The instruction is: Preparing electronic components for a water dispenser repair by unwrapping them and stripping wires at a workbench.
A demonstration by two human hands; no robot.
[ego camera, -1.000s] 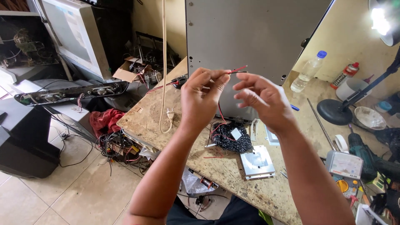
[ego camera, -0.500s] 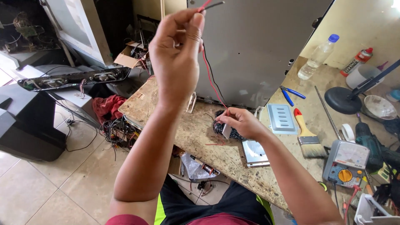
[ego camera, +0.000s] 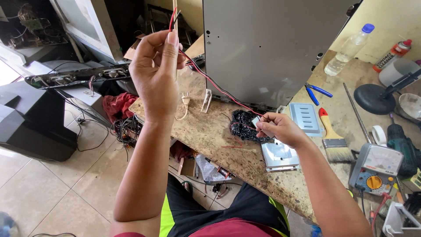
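Note:
My left hand [ego camera: 154,72] is raised high and pinches the free end of a red and black wire pair [ego camera: 206,79], which runs taut down to the right. My right hand [ego camera: 277,127] rests low on the worn workbench [ego camera: 206,131] and holds the wire's other end beside a small white tag, just above a black coiled wire bundle [ego camera: 242,125]. A shiny metal plate [ego camera: 280,156] lies right under that hand. Behind the wire stands a large grey metal panel [ego camera: 272,44].
Right of my hand lie a grey vented cover [ego camera: 305,116], blue pliers [ego camera: 316,92], a paintbrush [ego camera: 333,138], a multimeter [ego camera: 376,169] and a plastic bottle [ego camera: 349,48]. A black lamp base [ego camera: 372,98] stands farther right. Old televisions and tangled cables crowd the floor at left.
A second ago both hands worked the wire ends together at chest height. Since then the left hand rose with the wire and the right hand dropped to the bundle on the bench.

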